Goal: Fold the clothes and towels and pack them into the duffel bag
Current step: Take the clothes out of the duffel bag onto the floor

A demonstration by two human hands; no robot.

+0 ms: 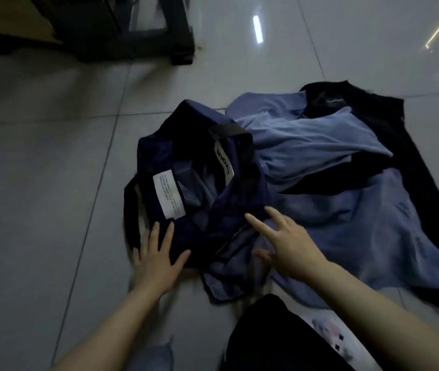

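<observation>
1. The left hand (156, 253) lies flat at lower centre-left of the frame, fingers straight and spread, palm down on the near-left edge of the bag (186, 188); it grips nothing.
2. The right hand (285, 245) reaches in from the lower right, index and middle fingers stretched toward the bag's near-right side, thumb down near the cloth; the fingers are open and hold nothing, though blur makes it hard to say whether the tips touch the fabric.
3. The bag, dark navy, sits slumped on the tiled floor (52, 156) at mid-frame, mouth up and open. Inside show a white label (168, 194) on the left wall, a second white tag (223, 163) toward the far side, and some pale blue-grey lining or cloth.
4. Its long axis runs roughly from lower left to upper right.
5. A black strap (130, 210) loops along its left side.
6. A blue garment (347, 210) lies crumpled and unfolded just right of the bag, touching it, spread over a black garment (390, 124) that reaches to the right of the frame.
</observation>
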